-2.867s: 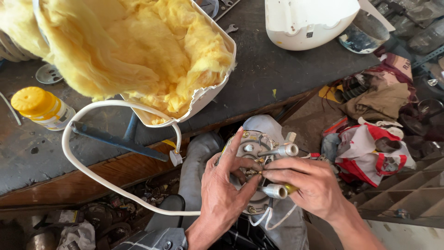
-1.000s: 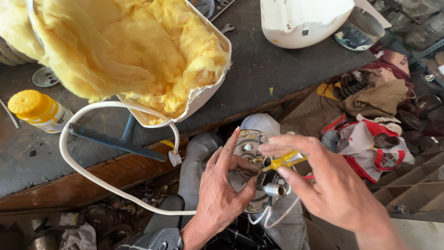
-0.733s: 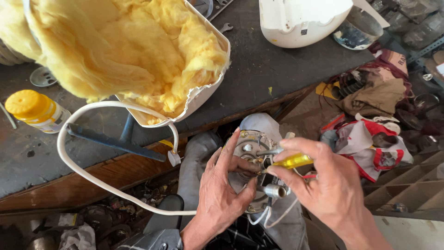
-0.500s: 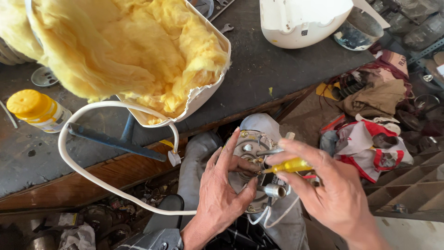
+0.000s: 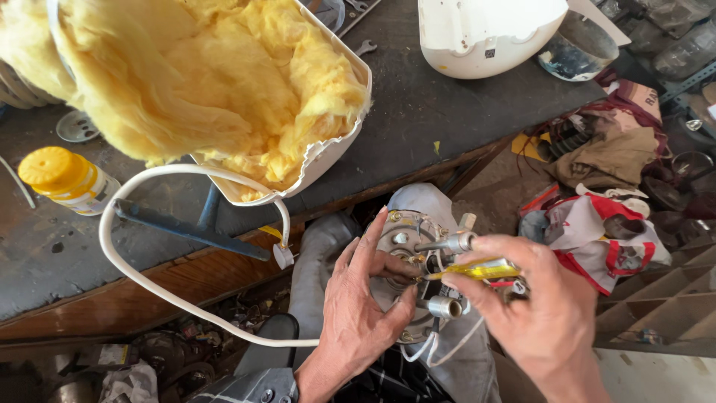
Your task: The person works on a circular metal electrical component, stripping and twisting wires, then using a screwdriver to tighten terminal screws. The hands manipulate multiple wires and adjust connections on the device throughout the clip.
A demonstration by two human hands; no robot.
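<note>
A round metal flange with short pipe stubs and terminals [image 5: 418,257] rests on my lap in the head view. My left hand [image 5: 358,313] grips it from the left, with the thumb pressed on its face. My right hand [image 5: 541,317] is closed around a yellow-handled screwdriver [image 5: 477,270], whose tip points left onto the middle of the flange. A white cable [image 5: 149,280] loops from the workbench down toward the flange.
On the dark workbench [image 5: 440,104] lies a broken white casing stuffed with yellow insulation wool [image 5: 216,89]. A yellow-capped bottle [image 5: 63,179] stands at the left and a white plastic cover [image 5: 488,33] at the back. Rags and scrap [image 5: 611,201] are heaped at the right.
My right hand lifted the yellow screwdriver and settled its tip on the flange's middle. My left hand has kept its hold on the flange.
</note>
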